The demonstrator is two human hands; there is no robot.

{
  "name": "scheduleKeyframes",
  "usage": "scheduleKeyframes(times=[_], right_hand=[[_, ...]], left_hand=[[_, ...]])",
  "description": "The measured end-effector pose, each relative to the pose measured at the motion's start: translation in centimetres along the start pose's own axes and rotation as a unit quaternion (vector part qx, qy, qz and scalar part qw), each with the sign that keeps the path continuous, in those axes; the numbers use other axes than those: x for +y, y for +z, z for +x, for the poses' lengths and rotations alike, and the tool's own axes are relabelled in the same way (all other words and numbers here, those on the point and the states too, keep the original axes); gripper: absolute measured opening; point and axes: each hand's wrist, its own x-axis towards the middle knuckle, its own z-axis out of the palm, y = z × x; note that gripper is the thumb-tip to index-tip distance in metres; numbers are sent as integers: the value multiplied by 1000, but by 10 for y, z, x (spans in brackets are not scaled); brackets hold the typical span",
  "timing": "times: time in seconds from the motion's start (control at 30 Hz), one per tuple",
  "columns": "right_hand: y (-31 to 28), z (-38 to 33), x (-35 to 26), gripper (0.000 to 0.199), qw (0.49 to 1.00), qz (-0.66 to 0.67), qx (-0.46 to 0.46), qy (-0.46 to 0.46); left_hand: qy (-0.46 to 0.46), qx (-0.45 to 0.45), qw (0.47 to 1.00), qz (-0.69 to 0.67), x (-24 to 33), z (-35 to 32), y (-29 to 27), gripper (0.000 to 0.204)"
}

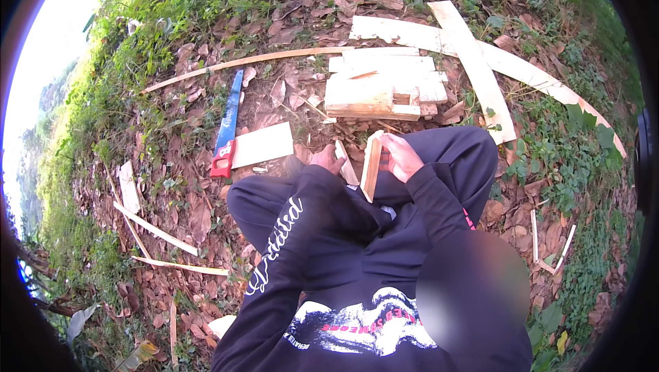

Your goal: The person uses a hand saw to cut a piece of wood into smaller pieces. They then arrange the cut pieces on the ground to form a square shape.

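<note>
Seated cross-legged, I have both hands in front of my lap. My right hand (403, 156) is closed on the upper part of a short wooden block (371, 167), which stands tilted with its lower end toward my lap. Just left of it, my left hand (328, 159) is closed on a thinner wooden strip (347, 165), its fingers partly hidden. The strip and the block lean close together; whether they touch is hard to tell. Beyond my hands lies a stack of pale boards (367, 90), the top one with a square notch.
A handsaw (228, 121) with blue blade and red handle lies left, beside a flat pale board (264, 145). Long planks (477, 70) cross at the far right. Thin wood strips (161, 229) lie on the leafy ground at left, and a jointed three-sided strip (547, 265) at right.
</note>
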Motion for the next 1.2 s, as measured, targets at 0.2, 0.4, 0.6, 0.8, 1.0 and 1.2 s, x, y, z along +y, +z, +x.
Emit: scheduleKeyframes(times=[0.2,0.4,0.6,0.8,1.0,1.2], right_hand=[[19,5,25,27,985,-146,-90,1],[13,-4,-9,30,990,-56,-55,-118],[-3,-8,-22,40,971,-15,19,-236],[-9,11,-28,34,968,20,87,-235],[-7,22,-19,34,972,-13,94,-214],[-12,27,-12,33,973,-30,119,-196]], left_hand=[[-131,-52,989,47,21,8,27,74],[-145,-35,989,-19,7,15,36,85],[-110,14,838,-534,11,-4,17,49],[-15,22,720,-694,22,-14,-15,52],[8,-19,699,-714,12,-5,-8,47],[-26,-23,694,-719,21,-11,-5,54]])
